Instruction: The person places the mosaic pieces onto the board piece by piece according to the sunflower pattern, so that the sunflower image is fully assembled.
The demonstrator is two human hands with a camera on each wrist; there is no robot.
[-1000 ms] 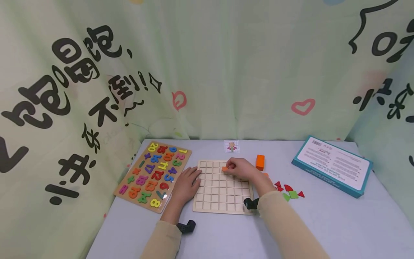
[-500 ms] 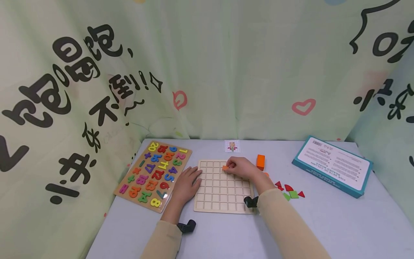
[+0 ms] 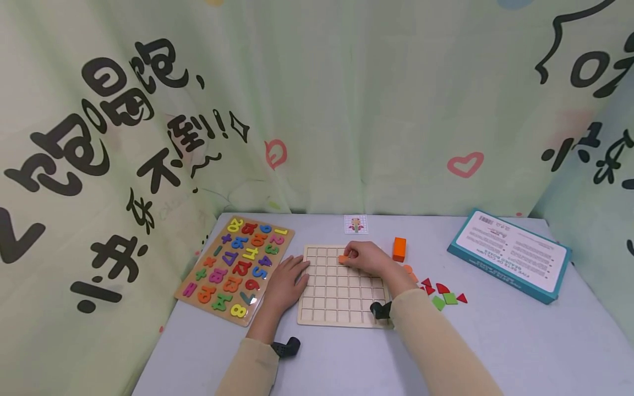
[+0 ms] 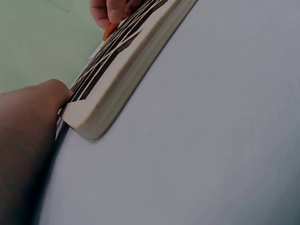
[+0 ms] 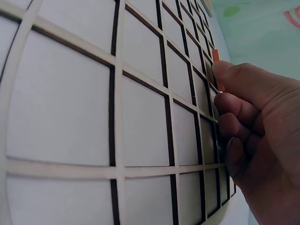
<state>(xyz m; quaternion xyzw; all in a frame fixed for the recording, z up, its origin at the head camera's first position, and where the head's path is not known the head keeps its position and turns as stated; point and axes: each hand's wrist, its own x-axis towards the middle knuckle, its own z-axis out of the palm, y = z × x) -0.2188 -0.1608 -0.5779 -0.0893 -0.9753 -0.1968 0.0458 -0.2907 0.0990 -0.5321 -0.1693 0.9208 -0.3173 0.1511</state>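
Head view | right hand (image 3: 369,258) pinches thin orange piece (image 3: 342,259) | left hand (image 3: 284,281) loose against gridded wooden board (image 3: 331,301)

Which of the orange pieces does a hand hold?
The orange piece at the board, pinched in the right hand; the other orange pieces lie on the table.

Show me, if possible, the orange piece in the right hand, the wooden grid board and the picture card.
Orange piece (image 3: 342,259), head view, its uncovered end.
Wooden grid board (image 3: 343,302), head view, a bare cell.
Picture card (image 3: 356,224), head view, its printed middle.
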